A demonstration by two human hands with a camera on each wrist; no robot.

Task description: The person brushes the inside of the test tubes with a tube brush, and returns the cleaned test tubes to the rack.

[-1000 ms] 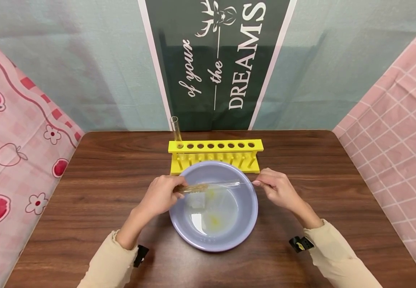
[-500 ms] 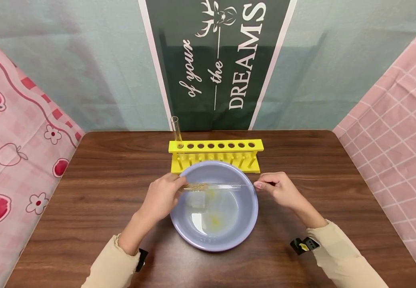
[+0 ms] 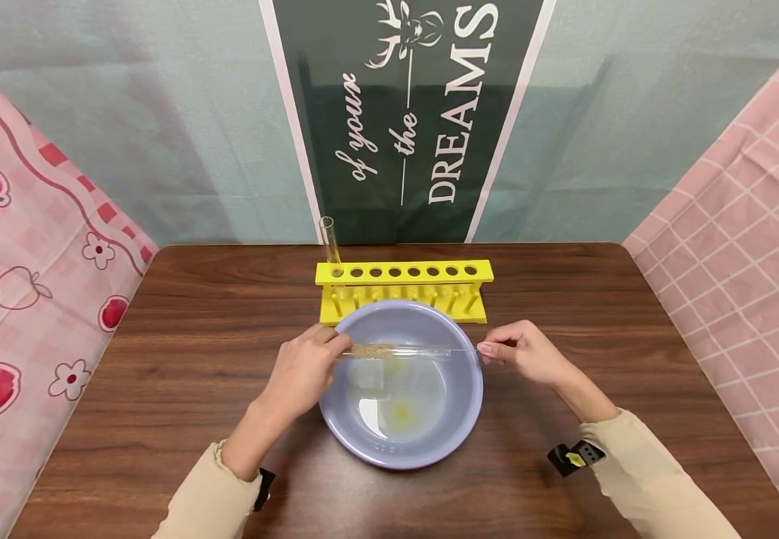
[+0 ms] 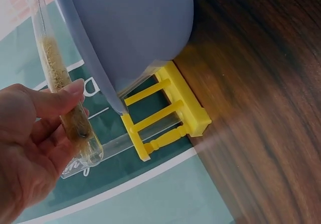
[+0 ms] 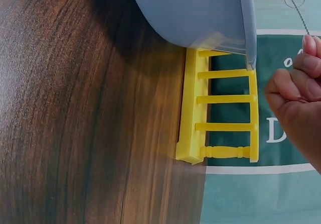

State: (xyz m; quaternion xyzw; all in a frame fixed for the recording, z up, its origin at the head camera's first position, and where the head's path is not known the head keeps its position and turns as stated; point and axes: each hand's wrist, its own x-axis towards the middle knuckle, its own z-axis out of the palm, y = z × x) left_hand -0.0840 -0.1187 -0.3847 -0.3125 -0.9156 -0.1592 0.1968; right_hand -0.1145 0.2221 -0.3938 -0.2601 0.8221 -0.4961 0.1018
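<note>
My left hand (image 3: 303,368) grips the closed end of a clear glass test tube (image 3: 423,350), held roughly level above the lavender basin (image 3: 472,404). Inside the tube sits a test tube brush (image 3: 371,349) with tan bristles, towards the closed end. In the left wrist view the thumb and fingers wrap the tube (image 4: 95,151) around the bristles. My right hand (image 3: 526,355), beyond the basin's right rim, pinches the brush's thin twisted wire handle (image 5: 301,17), which comes out of the tube's mouth.
Cloudy water with yellowish patches (image 3: 401,413) and a clear squarish shape (image 3: 367,374) are in the basin. Behind it stands a yellow test tube rack (image 3: 403,272), with one upright test tube (image 3: 329,241) at its left end. A wooden table (image 3: 214,299) lies beneath.
The tube has gone from slightly tilted to nearly level. My right hand and sleeve have shifted slightly right, still pinching the brush's wire. The basin and rack stay put.
</note>
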